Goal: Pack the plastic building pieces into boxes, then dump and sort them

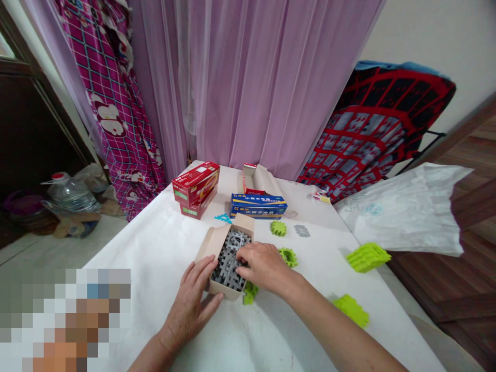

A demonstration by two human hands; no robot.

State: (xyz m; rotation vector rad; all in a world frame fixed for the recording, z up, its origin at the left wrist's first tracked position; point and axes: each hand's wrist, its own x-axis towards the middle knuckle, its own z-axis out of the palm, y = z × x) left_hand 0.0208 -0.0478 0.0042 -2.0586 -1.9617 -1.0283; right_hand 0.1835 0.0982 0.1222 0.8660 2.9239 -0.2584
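An open cardboard box (227,292) on the white table is packed with grey notched interlocking pieces (232,258). My left hand (191,297) holds the box at its near left corner, fingers over the left edge and thumb along the front wall. Over the box's right edge reaches my right hand (263,266), its fingers curled down on the grey pieces; the fingertips are partly hidden. Beneath that hand, a lime-green notched piece (250,293) lies against the box. Another green piece, ring-shaped (289,257), sits just beyond the right wrist.
Stacked red boxes (197,183), a blue box (258,206) and an open red box (253,181) stand at the back. Several green pieces (368,257) and a flat grey piece (302,231) lie rightward. A white plastic bag (411,209) hangs beside the right edge.
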